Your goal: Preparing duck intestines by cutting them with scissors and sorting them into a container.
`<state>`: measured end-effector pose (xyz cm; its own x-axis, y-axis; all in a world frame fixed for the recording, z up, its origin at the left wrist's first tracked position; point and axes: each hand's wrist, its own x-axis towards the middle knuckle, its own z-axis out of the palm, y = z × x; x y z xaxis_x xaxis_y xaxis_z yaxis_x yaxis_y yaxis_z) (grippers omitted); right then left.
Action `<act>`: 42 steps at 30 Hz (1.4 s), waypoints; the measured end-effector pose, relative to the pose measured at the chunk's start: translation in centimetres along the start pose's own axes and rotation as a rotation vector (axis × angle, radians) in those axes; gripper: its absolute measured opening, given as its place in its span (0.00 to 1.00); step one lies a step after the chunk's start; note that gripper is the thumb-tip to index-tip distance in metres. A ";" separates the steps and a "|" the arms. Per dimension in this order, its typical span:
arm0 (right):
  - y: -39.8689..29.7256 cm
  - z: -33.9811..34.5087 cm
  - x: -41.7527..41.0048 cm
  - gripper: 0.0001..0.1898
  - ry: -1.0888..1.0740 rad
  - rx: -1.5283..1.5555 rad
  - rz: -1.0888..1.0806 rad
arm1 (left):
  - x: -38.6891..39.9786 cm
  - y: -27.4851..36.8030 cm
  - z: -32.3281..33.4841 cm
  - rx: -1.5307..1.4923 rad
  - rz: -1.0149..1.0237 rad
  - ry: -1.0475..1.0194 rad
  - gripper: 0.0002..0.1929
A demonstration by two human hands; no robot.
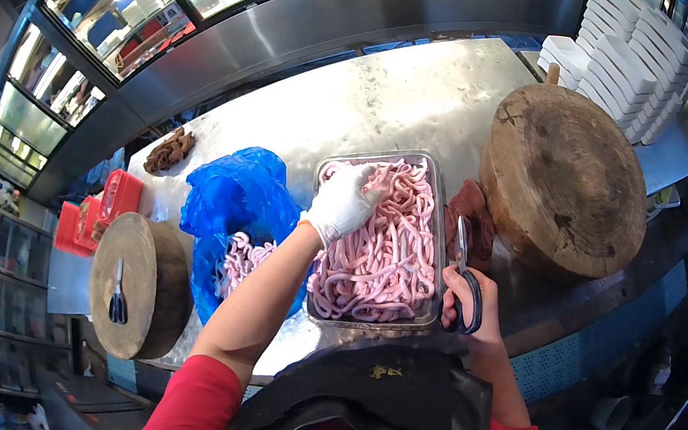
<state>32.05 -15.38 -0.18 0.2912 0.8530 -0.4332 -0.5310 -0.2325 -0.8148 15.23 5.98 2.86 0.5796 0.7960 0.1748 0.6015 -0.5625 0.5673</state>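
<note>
A clear rectangular tub [431, 320] is heaped with long pink strands of raw intestine [378, 253]. Over its upper left part is my left hand [346, 202] in a white glove, fingers among the strands; whether they grip any is hidden. My bare right hand [470, 305] holds dark-handled scissors [461, 251] at the tub's right side, blades pointing away from me. Left of the tub, a blue plastic bag [248, 192] lies open with shorter pink pieces [243, 260] in it, partly covered by my left forearm.
A large round wooden chopping block [566, 180] stands at right, beside a reddish-brown cloth [477, 227]. A smaller block [136, 285] at left bears other scissors [118, 295]. Red baskets [122, 194], a brown rag [170, 151] and stacked white dishes [621, 69] are around the metal table [360, 98].
</note>
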 end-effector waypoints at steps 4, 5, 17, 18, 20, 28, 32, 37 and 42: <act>-0.3 -0.1 0.2 0.09 0.068 -0.021 0.052 | -2.6 -2.3 -2.9 -0.105 -0.059 0.111 0.13; -0.2 0.1 0.4 0.09 0.068 -0.027 0.051 | -3.9 -3.0 -3.9 -0.164 -0.099 0.131 0.12; 0.8 4.4 0.9 0.10 -0.158 -0.234 0.014 | -15.0 -14.3 -12.0 -0.499 -0.787 -0.008 0.11; 0.5 5.3 0.6 0.10 -0.166 -0.243 0.022 | -15.7 -16.8 -11.2 -0.439 -0.763 0.012 0.11; 0.3 6.4 0.1 0.09 -0.176 -0.267 0.002 | -15.8 -19.7 -9.9 -0.206 -0.613 0.060 0.11; 1.0 6.3 -1.2 0.08 -0.074 -0.277 0.051 | -13.7 -22.2 -5.8 0.404 -0.369 0.025 0.06; 1.3 5.7 -1.7 0.09 -0.060 -0.251 0.051 | -13.0 -20.7 -6.3 0.266 -0.431 -0.050 0.08; 1.1 5.6 -1.8 0.08 -0.070 -0.222 0.052 | -14.5 -18.1 -8.9 -0.564 -0.687 0.066 0.06; 1.1 5.2 -1.7 0.09 -0.118 -0.298 0.065 | -15.2 -13.3 -12.8 -0.904 -0.621 0.102 0.05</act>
<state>26.82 -14.70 1.64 0.1604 0.8762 -0.4545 -0.2845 -0.3999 -0.8713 -8.59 4.17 2.96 0.2421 0.9218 -0.3027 0.1234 0.2802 0.9520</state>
